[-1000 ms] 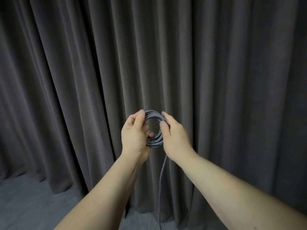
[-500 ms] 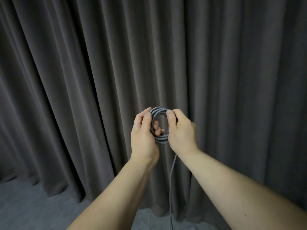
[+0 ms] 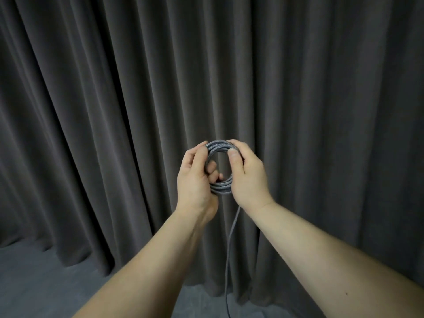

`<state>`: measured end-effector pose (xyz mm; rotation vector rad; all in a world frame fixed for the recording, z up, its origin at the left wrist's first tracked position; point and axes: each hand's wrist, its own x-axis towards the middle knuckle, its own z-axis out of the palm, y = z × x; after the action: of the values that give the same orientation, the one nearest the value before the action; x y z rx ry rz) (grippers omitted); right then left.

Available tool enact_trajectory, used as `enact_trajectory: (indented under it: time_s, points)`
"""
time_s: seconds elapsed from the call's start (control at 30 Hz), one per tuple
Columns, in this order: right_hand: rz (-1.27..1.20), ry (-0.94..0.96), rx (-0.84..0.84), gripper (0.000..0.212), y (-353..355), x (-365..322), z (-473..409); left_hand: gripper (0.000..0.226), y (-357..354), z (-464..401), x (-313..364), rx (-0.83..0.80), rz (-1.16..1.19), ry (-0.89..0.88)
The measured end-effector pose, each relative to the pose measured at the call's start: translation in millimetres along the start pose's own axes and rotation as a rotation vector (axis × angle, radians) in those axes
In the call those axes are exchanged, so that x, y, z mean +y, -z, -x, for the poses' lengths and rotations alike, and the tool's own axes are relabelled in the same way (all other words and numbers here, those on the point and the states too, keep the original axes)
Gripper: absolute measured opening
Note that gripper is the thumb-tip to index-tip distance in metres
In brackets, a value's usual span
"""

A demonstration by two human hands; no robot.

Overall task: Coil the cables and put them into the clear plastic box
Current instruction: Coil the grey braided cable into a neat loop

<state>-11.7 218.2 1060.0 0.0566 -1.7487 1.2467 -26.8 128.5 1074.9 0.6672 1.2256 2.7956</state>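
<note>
Grey braided cable point(image 3: 219, 171) is held as a coil between the left hand point(image 3: 195, 177) and right hand point(image 3: 249, 177), fingers curled round its sides. One loose end is left hanging before the curtain point(image 3: 114, 111), above the floor point(image 3: 46, 283).

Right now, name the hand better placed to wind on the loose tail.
Probably right. The right hand pinches the coil just above where the tail hangs; the left hand grips the coil's far side, fingers through the ring.
</note>
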Motion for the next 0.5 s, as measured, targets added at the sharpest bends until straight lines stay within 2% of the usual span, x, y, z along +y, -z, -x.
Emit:
enact_trajectory:
  time_s: [0.1,0.17,0.23,0.3,0.33,0.4,0.5]
  points:
    - [-0.013,-0.019,-0.034,0.024,15.8,7.3,-2.2,0.012,-11.0,0.9,-11.5,0.013,-0.061,-0.008]
    - [-0.019,-0.048,-0.184,0.032,33.7,11.6,-3.5,0.011,-16.6,-2.9,-16.0,0.008,-0.115,-0.042]
    - [0.033,-0.080,-0.385,0.063,58.3,11.7,-9.2,0.011,-20.4,-7.3,-18.1,-0.018,-0.171,-0.085]
    - [0.265,-0.013,-0.538,0.103,81.4,6.2,-16.8,0.010,-23.0,-10.3,-21.3,-0.040,-0.229,-0.114]
    - [0.399,0.049,-0.595,0.115,90.2,2.3,-20.5,0.010,-25.9,-10.7,-24.5,-0.047,-0.259,-0.129]
    - [0.597,0.176,-0.658,0.124,98.0,-1.7,-24.7,0.010,-34.5,-10.4,-31.4,-0.057,-0.308,-0.153]
    - [0.708,0.234,-0.632,0.123,105.2,4.5,-29.8,0.010,-52.2,-7.2,-44.5,-0.065,-0.287,-0.130]
